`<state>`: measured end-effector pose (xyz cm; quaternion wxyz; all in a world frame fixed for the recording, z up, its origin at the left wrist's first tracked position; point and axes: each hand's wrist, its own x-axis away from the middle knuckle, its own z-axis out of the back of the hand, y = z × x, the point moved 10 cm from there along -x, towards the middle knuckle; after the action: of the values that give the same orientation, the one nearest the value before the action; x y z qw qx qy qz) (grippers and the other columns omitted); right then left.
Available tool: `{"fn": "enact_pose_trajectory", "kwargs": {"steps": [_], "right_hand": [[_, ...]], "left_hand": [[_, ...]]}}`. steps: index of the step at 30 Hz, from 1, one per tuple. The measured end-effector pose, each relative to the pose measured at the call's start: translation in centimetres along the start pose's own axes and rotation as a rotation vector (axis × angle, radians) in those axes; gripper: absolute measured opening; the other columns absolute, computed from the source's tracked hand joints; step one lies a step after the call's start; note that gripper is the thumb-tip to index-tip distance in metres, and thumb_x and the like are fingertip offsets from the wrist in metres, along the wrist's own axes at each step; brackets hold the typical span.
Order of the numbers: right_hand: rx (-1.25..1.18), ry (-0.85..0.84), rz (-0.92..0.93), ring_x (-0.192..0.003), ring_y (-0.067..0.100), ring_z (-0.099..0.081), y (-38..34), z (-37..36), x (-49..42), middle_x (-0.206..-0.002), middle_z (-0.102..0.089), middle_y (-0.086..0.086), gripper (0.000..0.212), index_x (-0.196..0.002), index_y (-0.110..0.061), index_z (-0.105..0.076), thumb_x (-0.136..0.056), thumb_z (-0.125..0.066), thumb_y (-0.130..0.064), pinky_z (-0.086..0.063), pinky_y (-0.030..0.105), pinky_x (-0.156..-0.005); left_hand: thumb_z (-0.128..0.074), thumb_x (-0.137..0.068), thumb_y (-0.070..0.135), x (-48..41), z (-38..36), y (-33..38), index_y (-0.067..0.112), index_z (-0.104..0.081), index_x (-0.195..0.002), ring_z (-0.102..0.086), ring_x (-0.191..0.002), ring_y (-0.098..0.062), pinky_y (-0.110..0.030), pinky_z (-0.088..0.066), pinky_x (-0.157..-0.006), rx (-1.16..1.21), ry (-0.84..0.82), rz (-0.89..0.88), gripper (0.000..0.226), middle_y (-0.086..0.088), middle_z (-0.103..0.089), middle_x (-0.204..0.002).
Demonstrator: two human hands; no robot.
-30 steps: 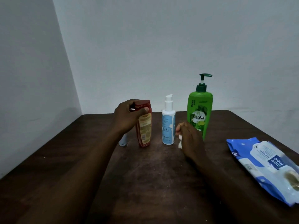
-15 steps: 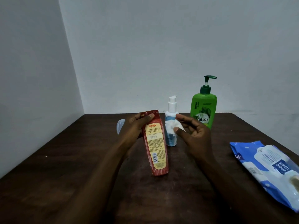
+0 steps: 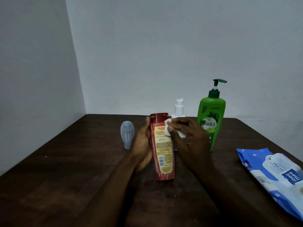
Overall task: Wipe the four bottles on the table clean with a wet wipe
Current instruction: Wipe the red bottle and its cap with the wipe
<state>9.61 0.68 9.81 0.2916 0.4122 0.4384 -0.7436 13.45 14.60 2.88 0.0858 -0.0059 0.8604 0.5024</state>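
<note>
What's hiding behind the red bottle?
A white pump bottle stands behind the red bottle. Only its pump top and shoulders show; the right hand, holding a wet wipe against the red bottle, covers most of its body.

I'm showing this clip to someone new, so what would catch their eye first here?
First, the red bottle at centre, gripped by the left hand while the right hand presses a white wet wipe to its upper label. Next, the tall green pump bottle standing behind on the right, bright against the dark table. Then the blue wipes pack lying at the right edge.
</note>
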Motion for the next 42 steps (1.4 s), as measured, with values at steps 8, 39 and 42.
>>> {"fn": "enact_pose_trajectory", "kwargs": {"steps": [8, 39, 42], "right_hand": [[0.009, -0.120, 0.030, -0.100, 0.005, -0.066, -0.4, -0.6, -1.6, -0.109, -0.073, -0.001, 0.023, -0.109, -0.013, -0.075, -0.087, -0.074, -0.007, -0.052, 0.014, -0.088], [0.146, -0.414, 0.044, -0.089, -0.003, -0.061, -1.0, -1.9, 0.6, -0.102, -0.069, -0.004, 0.014, -0.099, -0.015, -0.078, -0.087, -0.072, -0.013, -0.047, 0.005, -0.077], [0.139, -0.306, 0.081, -0.087, 0.010, -0.066, -1.9, -1.9, -2.2, -0.096, -0.070, 0.003, 0.014, -0.099, -0.012, -0.078, -0.087, -0.073, -0.009, -0.051, 0.016, -0.078]], "left_hand": [[-0.036, -0.101, 0.045, -0.2, 0.3, -0.5, 0.010, -0.059, -0.128, -0.068, -0.105, -0.029, -0.047, -0.050, -0.097, 0.089, -0.026, 0.026, 0.049, -0.016, -0.072, -0.110], [-0.038, -0.098, 0.045, -0.7, -0.2, -1.4, 0.014, -0.063, -0.127, -0.064, -0.109, -0.029, -0.049, -0.044, -0.103, 0.266, -0.110, 0.023, 0.050, -0.015, -0.069, -0.118], [-0.040, -0.097, 0.042, -0.4, -0.6, -0.7, 0.018, -0.054, -0.137, -0.063, -0.113, -0.029, -0.049, -0.046, -0.103, 0.242, -0.107, -0.003, 0.048, -0.016, -0.065, -0.125]]}}
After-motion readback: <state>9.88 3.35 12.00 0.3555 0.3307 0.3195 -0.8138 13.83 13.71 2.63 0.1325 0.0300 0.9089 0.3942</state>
